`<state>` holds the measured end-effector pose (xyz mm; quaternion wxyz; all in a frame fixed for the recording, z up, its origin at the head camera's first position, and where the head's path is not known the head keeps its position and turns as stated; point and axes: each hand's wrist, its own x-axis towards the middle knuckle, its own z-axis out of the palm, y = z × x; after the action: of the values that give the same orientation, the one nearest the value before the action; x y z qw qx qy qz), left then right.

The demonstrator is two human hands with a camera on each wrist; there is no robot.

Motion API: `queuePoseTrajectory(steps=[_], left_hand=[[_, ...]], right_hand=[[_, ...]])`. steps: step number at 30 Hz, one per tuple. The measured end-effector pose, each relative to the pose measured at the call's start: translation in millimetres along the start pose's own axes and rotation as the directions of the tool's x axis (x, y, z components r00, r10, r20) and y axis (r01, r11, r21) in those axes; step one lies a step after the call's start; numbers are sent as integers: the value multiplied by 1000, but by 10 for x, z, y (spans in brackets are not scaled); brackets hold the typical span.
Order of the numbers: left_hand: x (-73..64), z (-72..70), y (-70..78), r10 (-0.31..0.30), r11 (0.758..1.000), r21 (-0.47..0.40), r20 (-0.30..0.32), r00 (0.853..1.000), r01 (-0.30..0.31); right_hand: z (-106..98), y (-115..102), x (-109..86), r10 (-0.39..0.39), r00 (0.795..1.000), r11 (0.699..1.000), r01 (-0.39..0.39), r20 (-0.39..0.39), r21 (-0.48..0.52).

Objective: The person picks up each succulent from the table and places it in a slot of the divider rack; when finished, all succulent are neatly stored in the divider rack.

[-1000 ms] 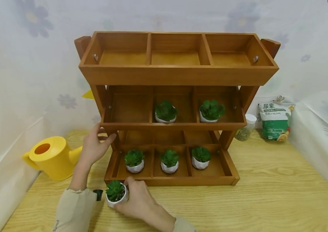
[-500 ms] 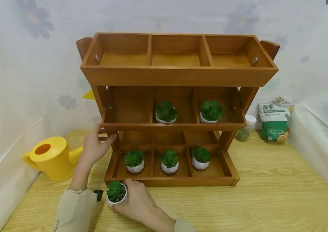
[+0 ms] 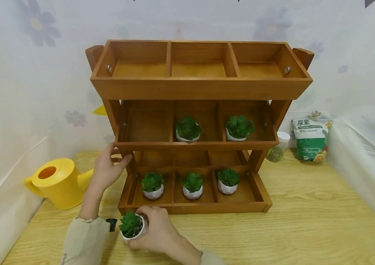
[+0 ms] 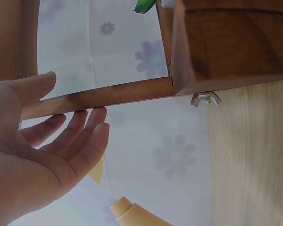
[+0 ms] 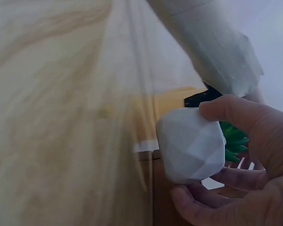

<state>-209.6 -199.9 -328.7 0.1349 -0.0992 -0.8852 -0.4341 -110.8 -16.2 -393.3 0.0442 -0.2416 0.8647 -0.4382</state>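
Observation:
My right hand (image 3: 159, 230) grips a small potted succulent (image 3: 131, 225) by its white pot, just in front of the shelf's lower left corner. In the right wrist view, thumb and fingers pinch the faceted white pot (image 5: 192, 146), which looks tipped on its side there; its green leaves (image 5: 234, 141) show partly behind. My left hand (image 3: 107, 170) is at the left post of the wooden tiered plant stand (image 3: 204, 88). Seen from the left wrist, the thumb lies on one side of the post (image 4: 108, 94) and the curled fingers touch the other side.
Potted succulents sit in all three bottom front compartments, such as this one (image 3: 192, 186), and in the middle tier's centre and right. A yellow watering can (image 3: 59, 184) stands left. A lidded jar (image 3: 278, 147) and a green-white bag (image 3: 311, 140) stand right.
The held succulent and my right hand have shifted slightly down in the head view. My left hand stays at the post. The whole scene has drifted slightly with the camera.

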Motion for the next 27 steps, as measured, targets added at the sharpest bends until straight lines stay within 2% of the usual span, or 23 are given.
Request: queuePoseTrajectory(steps=[5, 9, 14, 21, 24, 27], left_hand=[[10, 4, 12, 1, 1000, -4, 0, 1000, -1], [21, 12, 16, 8, 1000, -2, -8, 1000, -8], [30, 14, 1, 31, 1000, -5, -25, 999, -31], [11, -4, -6, 13, 1000, -8, -3, 1000, -13], [5, -8, 0, 10, 1000, -10, 2, 1000, -10], [7, -5, 4, 13, 1000, -14, 1, 1000, -13]], right_hand=[[-241, -75, 15, 55, 999, 987, -54, 2, 153], [-553, -176, 64, 106, 994, 974, -101, -12, 203], [-972, -367, 161, 68, 997, 980, -61, -32, 187], [-1474, -618, 314, -19, 1000, 983, 20, -10, 183], [-1635, -722, 389, -25, 1000, 989, 24, -1, 148], [-1765, -831, 472, -20, 1000, 998, 21, -15, 66]])
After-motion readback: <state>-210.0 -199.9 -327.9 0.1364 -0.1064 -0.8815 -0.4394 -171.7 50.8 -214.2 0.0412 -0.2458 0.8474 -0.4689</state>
